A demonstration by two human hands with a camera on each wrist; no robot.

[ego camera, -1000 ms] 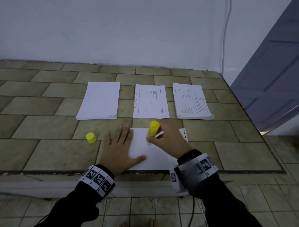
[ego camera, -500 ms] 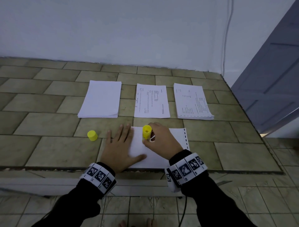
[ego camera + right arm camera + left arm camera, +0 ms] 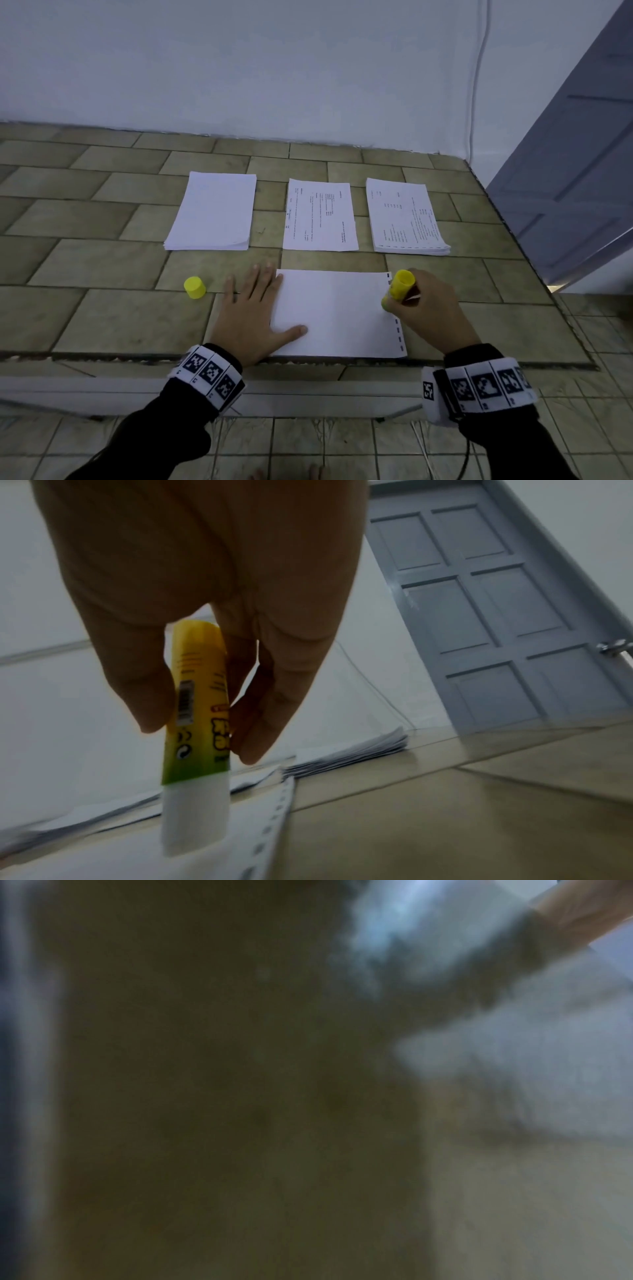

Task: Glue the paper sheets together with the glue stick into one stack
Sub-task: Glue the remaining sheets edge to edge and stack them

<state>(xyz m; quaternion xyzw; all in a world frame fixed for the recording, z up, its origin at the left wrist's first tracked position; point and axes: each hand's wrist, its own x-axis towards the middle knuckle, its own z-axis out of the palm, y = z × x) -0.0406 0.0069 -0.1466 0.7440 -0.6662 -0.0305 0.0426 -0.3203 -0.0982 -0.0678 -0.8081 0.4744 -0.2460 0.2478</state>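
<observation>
A white sheet point(image 3: 335, 311) with a dashed right margin lies near the counter's front edge. My left hand point(image 3: 253, 308) lies flat on its left side, fingers straight, thumb on the paper. My right hand point(image 3: 419, 305) grips the yellow glue stick point(image 3: 399, 286) at the sheet's right edge. In the right wrist view the glue stick point(image 3: 197, 723) points down, its white glue end on the sheet point(image 3: 143, 853). The yellow cap point(image 3: 194, 287) stands on the counter left of my left hand. The left wrist view is dark and blurred.
Three paper piles lie in a row behind: a blank stack point(image 3: 214, 212) at left, a printed sheet point(image 3: 320, 216) in the middle, a printed stack point(image 3: 407, 219) at right. A grey door point(image 3: 575, 164) stands right of the tiled counter point(image 3: 102, 308); the counter's front edge runs under my wrists.
My right hand has carried the glue stick from the sheet's upper middle across to its right edge. The left hand has stayed flat on the sheet.
</observation>
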